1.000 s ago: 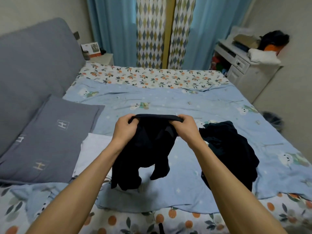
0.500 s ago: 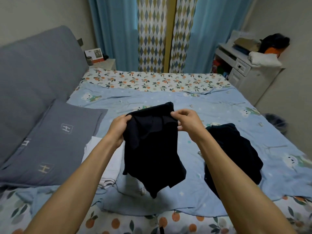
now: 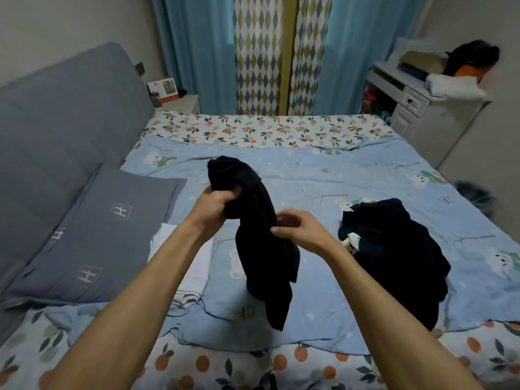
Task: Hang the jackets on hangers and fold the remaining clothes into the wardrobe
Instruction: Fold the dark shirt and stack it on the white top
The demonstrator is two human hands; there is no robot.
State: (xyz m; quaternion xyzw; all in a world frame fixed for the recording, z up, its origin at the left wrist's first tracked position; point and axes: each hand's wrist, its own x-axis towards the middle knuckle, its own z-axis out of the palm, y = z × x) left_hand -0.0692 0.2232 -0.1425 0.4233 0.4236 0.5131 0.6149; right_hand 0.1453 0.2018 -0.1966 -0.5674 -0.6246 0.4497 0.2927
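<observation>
Since half a second back, when we had both hands pinching the top edge of the dark navy soft cloth garment (image 3: 261, 237) and holding it spread out flat, we've bunched it up: our left hand (image 3: 213, 205) has closed into a fist around the upper part, so the fabric now sticks up in a lump above the knuckles and hangs down in a narrow twist below. Our right hand (image 3: 298, 229) has dropped lower and come in just right of the hanging part, fingers curled with the tips touching the cloth; whether it's really pinching it we can't tell, it's a bit blurry there.

Whole thing is held up off the light blue cartoon-print quilt (image 3: 323, 175), the tail dangling below both hands. Off to the right of our right hand there's the crumpled pile of dark clothes (image 3: 394, 254) lying on the quilt. Left of our left forearm sits a folded white cloth (image 3: 197, 260), and further left the grey rectangular pillow (image 3: 98, 235).
</observation>
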